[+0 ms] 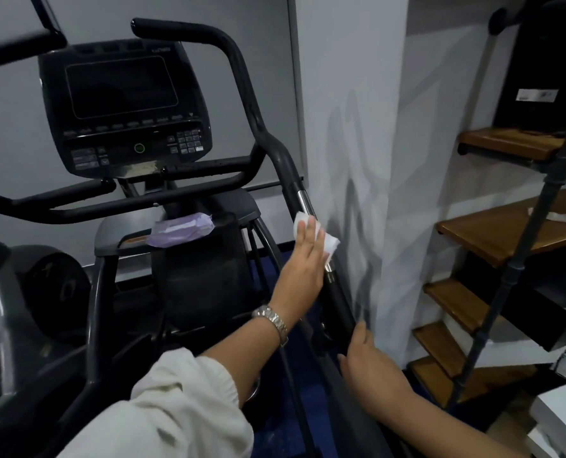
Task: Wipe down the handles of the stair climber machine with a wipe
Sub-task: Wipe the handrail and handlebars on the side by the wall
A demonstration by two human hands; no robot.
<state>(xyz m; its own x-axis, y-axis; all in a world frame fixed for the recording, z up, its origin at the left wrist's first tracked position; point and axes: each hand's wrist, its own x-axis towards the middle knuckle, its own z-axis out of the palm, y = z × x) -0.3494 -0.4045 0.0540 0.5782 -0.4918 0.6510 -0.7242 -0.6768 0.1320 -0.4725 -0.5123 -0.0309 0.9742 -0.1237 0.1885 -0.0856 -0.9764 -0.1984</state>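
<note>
The black stair climber has a console (119,94) and curved black handles. Its right side handle rail (338,300) runs down beside the white wall and has a silver section (304,200). My left hand (303,259), with a metal watch on the wrist, presses a white wipe (331,243) against this rail just below the silver section; the fingers lie nearly flat over it. My right hand (366,357) grips the same rail lower down. The upper left handle (17,44) is at the top left edge.
A purple packet of wipes (182,229) lies on the machine's ledge under the console. The white wall pillar (357,127) stands close to the rail. Wooden steps (493,233) with a dark metal railing rise at the right. Black weight plates (57,285) sit at the left.
</note>
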